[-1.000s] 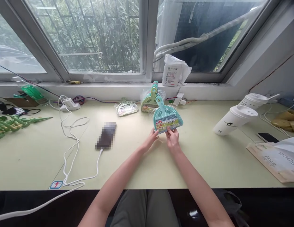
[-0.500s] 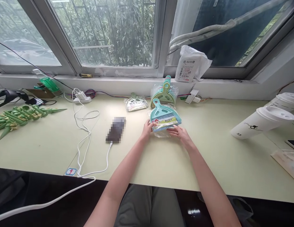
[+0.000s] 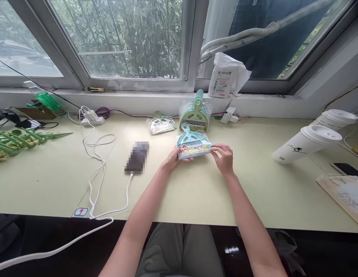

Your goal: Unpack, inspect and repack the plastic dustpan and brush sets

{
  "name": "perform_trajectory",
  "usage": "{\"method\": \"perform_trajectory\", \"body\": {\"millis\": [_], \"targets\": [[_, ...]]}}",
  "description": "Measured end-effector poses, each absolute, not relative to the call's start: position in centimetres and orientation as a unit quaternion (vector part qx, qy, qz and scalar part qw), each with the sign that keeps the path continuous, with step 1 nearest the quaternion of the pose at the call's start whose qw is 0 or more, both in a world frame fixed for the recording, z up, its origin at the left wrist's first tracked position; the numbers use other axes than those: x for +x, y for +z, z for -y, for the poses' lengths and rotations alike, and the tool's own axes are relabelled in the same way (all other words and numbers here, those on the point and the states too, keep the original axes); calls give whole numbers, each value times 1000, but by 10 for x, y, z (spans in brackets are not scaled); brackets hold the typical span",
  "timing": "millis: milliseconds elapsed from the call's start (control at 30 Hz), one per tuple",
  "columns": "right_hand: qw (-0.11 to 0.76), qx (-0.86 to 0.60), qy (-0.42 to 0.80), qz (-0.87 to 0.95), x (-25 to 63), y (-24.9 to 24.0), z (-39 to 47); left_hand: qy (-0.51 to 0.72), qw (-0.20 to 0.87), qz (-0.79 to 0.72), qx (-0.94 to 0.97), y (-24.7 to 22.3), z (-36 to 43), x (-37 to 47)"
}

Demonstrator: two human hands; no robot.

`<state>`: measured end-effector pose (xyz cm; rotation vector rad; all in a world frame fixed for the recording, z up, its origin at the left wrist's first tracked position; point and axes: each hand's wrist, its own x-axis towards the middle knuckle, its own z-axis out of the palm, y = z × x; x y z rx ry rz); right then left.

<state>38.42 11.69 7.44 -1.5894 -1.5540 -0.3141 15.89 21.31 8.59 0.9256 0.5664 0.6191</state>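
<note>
A light-blue mini dustpan with a brush [image 3: 192, 141], wrapped in clear plastic with a printed label, is held tilted up above the table. My left hand [image 3: 172, 158] grips its lower left corner, thumb in front and fingers underneath. At the lower right corner, my right hand [image 3: 225, 158] pinches the edge of the wrapper between thumb and fingers. Right behind stands a row of similar bagged dustpans [image 3: 196, 114], a green one in front. Left of that row lies another bagged dustpan set [image 3: 162, 125] with a green handle.
A phone [image 3: 137, 157] on a white cable [image 3: 103, 165] lies to the left. Green plastic pieces [image 3: 20, 143], a bottle [image 3: 46, 99] and a power strip [image 3: 92, 120] are farther left. White cups [image 3: 305, 144] and a paper bag [image 3: 342, 196] are on the right. A white package [image 3: 226, 79] sits on the sill.
My right hand has shifted from under the dustpan's bottom edge to its right corner. The loose plastic below the dustpan no longer hangs out. My left fingers now reach farther underneath.
</note>
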Motion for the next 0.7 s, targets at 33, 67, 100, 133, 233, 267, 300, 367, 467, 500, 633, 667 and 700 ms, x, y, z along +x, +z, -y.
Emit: {"method": "perform_trajectory", "body": {"millis": [33, 67, 100, 133, 233, 267, 300, 367, 467, 500, 633, 667, 700], "targets": [[445, -645, -115, 611, 384, 74, -118, 280, 809, -258, 447, 86, -213, 159], [456, -652, -103, 597, 384, 74, -119, 268, 808, -249, 462, 86, -212, 159], [465, -661, -91, 582, 383, 73, -119, 254, 807, -238, 478, 86, -211, 160], [475, -668, -79, 567, 381, 72, -120, 243, 805, -227, 492, 86, -211, 160], [527, -675, -29, 516, 379, 67, -124, 230, 793, -211, 523, 87, -207, 161], [552, -671, 4, 496, 379, 64, -126, 231, 786, -213, 532, 89, -206, 161], [574, -664, 49, 476, 380, 61, -128, 231, 778, -216, 543, 91, -204, 160], [603, -646, 158, 441, 383, 56, -131, 230, 760, -219, 567, 95, -200, 158], [627, -610, 261, 408, 388, 51, -135, 246, 731, -192, 606, 100, -193, 155], [640, -602, 263, 399, 389, 50, -135, 256, 721, -180, 618, 99, -192, 156], [667, -628, 189, 354, 392, 47, -138, 337, 649, -220, 646, 83, -196, 167], [658, -644, 170, 350, 393, 46, -139, 362, 612, -260, 654, 78, -201, 171], [646, -661, 152, 351, 392, 46, -142, 380, 564, -306, 666, 73, -207, 176]]}}
